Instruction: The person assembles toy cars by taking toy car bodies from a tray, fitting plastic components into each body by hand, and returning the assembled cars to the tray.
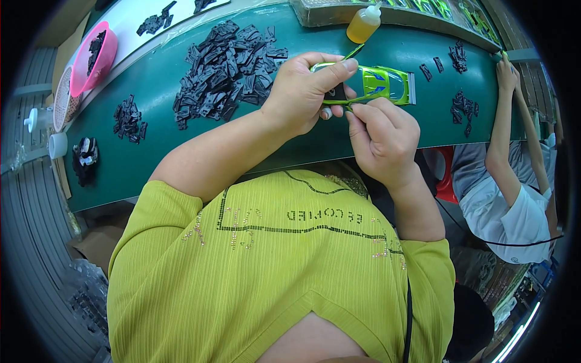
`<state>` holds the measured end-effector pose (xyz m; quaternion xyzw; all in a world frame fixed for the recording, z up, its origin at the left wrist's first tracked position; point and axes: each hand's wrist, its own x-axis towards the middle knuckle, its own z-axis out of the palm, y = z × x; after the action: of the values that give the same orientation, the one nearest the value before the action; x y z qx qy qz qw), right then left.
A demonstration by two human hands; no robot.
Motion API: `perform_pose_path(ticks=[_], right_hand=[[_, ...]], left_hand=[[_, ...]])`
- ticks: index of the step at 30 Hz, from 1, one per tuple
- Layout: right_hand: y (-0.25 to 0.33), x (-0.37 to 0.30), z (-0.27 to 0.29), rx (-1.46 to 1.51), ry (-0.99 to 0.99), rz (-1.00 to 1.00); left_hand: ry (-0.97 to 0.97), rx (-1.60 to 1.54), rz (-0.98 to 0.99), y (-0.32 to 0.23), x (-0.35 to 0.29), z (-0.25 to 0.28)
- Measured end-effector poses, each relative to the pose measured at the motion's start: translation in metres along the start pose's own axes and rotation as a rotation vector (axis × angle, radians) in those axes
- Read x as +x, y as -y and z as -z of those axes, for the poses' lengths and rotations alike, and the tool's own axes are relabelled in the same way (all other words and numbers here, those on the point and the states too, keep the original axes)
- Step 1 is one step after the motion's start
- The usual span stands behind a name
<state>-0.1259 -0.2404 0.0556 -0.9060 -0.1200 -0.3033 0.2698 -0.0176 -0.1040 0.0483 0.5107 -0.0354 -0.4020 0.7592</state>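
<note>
My left hand (pixel 302 91) is closed around the front part of a bright green toy car (pixel 396 85), holding it above the green table. The car has blue markings and a grey wing at its right end. One thin green side piece (pixel 353 52) sticks out at the far side, and another green side piece (pixel 368 97) at the near side. My right hand (pixel 385 133) is closed, thumb and forefinger pinched at the tip of the near side piece. What lies between those fingertips is hidden. Just left of my left hand lies a big heap of black plastic parts (pixel 224 72).
Smaller piles of black parts (pixel 128 119) lie at left and right. Beyond the car stands a bottle of yellow liquid (pixel 364 25), beside a box (pixel 387 15) of green pieces. A pink basin (pixel 109 51) is at far left. Another person's arm (pixel 503 121) reaches in at right.
</note>
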Motion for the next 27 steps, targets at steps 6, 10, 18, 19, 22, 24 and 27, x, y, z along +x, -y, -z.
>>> perform_pose_path(ticks=[6,10,18,19,22,24,27], right_hand=[[-0.007,-0.001,0.005,0.145,-0.044,-0.140],[-0.012,-0.001,0.004,0.100,-0.010,-0.099],[-0.014,0.000,0.002,0.112,-0.030,-0.152],[-0.015,-0.002,0.002,0.111,-0.029,-0.149],[-0.018,-0.006,0.000,0.035,0.009,-0.095],[-0.014,-0.006,0.003,-0.088,-0.068,-0.005],[-0.005,0.005,0.022,-0.273,-0.084,0.020]], left_hand=[[0.001,-0.066,-0.008,-0.001,0.001,0.002],[-0.015,-0.064,0.005,0.001,0.003,0.004],[-0.004,-0.072,-0.003,-0.001,0.004,0.008],[0.006,-0.089,-0.021,-0.001,0.004,0.007],[0.013,-0.096,-0.036,0.001,0.005,0.006],[0.010,-0.086,-0.034,0.002,0.006,0.007],[0.008,0.015,-0.031,0.004,0.009,0.008]])
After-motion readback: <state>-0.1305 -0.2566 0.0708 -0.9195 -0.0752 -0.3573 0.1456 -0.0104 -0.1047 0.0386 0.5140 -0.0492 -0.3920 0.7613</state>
